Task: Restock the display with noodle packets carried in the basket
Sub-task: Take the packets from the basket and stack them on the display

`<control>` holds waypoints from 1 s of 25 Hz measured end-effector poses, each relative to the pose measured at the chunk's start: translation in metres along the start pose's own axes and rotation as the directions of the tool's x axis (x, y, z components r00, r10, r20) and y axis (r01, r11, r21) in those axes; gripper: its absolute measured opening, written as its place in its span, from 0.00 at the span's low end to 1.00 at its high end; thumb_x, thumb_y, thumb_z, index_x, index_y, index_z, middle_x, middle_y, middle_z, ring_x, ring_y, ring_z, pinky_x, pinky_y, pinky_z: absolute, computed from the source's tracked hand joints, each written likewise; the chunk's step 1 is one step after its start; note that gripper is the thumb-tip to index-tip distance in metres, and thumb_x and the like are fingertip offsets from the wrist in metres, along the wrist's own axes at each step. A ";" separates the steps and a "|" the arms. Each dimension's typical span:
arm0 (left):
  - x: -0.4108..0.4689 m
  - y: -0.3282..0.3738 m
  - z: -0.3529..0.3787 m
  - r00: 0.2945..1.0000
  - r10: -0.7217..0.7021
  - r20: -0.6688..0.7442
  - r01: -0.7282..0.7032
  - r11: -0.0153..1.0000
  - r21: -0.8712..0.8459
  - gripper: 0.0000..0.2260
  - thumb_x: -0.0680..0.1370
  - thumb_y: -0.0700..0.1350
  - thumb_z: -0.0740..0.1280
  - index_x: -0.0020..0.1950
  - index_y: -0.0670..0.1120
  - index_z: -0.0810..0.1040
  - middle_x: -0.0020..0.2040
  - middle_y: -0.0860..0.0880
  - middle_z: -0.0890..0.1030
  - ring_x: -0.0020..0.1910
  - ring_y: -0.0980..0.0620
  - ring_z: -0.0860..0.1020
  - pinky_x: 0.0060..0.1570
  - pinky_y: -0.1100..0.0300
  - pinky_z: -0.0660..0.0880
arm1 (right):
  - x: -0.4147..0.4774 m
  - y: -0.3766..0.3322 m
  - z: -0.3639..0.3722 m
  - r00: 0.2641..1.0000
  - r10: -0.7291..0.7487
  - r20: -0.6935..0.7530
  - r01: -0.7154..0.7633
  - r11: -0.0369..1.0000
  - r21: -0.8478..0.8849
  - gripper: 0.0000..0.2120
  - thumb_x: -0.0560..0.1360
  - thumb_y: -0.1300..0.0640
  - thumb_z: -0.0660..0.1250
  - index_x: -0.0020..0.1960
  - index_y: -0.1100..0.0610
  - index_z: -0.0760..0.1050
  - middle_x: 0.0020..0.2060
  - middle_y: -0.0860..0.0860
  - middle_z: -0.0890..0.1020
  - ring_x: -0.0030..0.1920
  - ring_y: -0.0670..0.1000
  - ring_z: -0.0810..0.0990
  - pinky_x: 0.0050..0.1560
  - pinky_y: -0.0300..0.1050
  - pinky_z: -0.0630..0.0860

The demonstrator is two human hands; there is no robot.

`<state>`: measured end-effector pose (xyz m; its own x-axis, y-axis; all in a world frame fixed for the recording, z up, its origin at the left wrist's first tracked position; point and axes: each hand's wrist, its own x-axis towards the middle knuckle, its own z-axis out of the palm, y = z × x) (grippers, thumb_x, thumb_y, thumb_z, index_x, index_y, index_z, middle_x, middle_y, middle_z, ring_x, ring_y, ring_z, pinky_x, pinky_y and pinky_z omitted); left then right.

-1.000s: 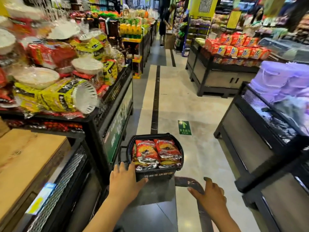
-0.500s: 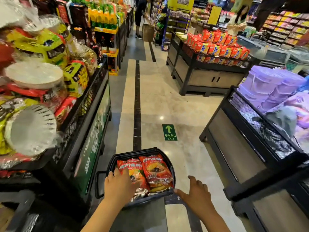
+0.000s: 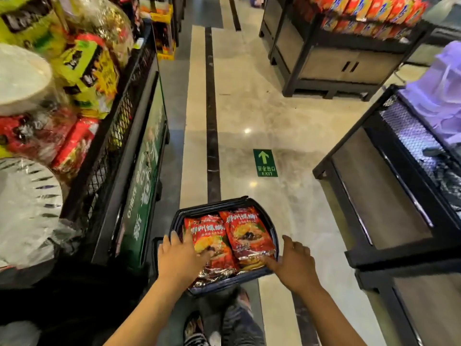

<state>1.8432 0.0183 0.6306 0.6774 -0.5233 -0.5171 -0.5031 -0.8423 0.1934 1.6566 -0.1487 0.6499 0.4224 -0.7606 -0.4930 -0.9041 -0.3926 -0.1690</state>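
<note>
A black shopping basket (image 3: 224,202) sits low in the aisle in front of me. Red noodle packets fill it, one on the left (image 3: 209,231) and one on the right (image 3: 247,233), with silvery packets showing under them. My left hand (image 3: 179,258) lies flat over the near left packet and the basket's left rim, fingers spread. My right hand (image 3: 294,263) is at the basket's near right corner, fingers straight, its thumb touching the right packet's lower corner. A black display stand (image 3: 336,71) at the far right of the aisle holds rows of red and orange packets (image 3: 361,11).
A black mesh rack (image 3: 134,101) with a green sign, piled with wrapped goods and paper plates, lines the left. Another black stand (image 3: 389,196) with purple tubs is close on the right. Between them runs the tiled aisle with a green exit sticker (image 3: 265,163). My feet (image 3: 224,325) are below the basket.
The view has tipped down and moved closer to the basket. My right hand has moved in from beside the basket to touch its near right corner. My left hand stays on the left packet.
</note>
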 end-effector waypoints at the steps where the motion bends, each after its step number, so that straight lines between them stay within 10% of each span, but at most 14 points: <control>1: 0.007 0.000 0.003 1.000 -0.022 0.013 0.022 1.000 -0.001 0.42 0.76 0.71 0.55 0.81 0.46 0.49 0.80 0.38 0.54 0.79 0.38 0.52 0.76 0.45 0.53 | 0.012 -0.002 0.001 1.000 -0.002 0.021 0.003 1.000 -0.024 0.42 0.75 0.33 0.62 0.78 0.55 0.52 0.71 0.58 0.67 0.71 0.59 0.64 0.67 0.51 0.65; 25: 0.275 -0.002 0.209 0.755 -0.476 0.451 0.619 0.744 -0.252 0.47 0.66 0.72 0.70 0.76 0.46 0.61 0.70 0.39 0.73 0.67 0.36 0.73 0.63 0.42 0.72 | 0.365 0.048 0.162 0.829 0.187 0.527 -0.252 0.966 0.054 0.40 0.72 0.37 0.70 0.74 0.59 0.62 0.67 0.57 0.75 0.65 0.60 0.74 0.56 0.44 0.69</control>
<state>1.9182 -0.0968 0.3140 0.5090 0.0640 -0.8584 0.1808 -0.9829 0.0339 1.7566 -0.3619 0.3237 0.1471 -0.4312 -0.8902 -0.9835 -0.1596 -0.0852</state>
